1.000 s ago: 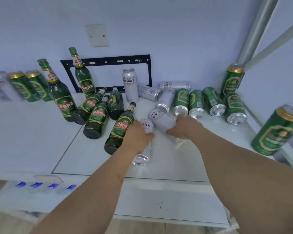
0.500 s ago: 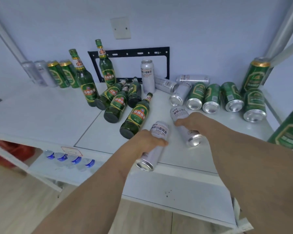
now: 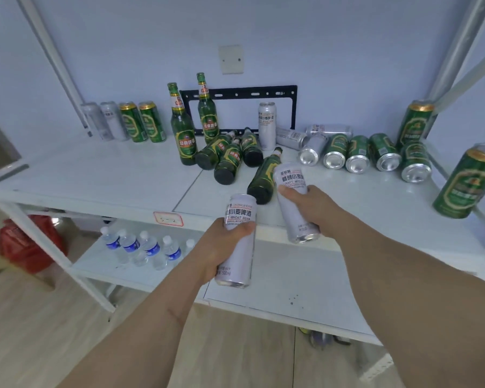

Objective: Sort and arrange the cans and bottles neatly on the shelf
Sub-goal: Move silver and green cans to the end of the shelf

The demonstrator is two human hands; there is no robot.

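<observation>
Close to the camera, the left hand (image 3: 220,249) grips one silver can (image 3: 237,239), and the right hand (image 3: 310,208) grips another silver can (image 3: 294,200), both off the shelf (image 3: 95,175). Farther back, green bottles (image 3: 230,161) and green cans (image 3: 357,158) lie on it.

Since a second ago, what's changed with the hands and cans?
Both silver cans came up off the shelf. The left hand raised its silver can toward the front edge; the right hand lifted the other silver can from lying to nearly upright. Both grips hold. The lying bottles and green cans stayed put.
</observation>
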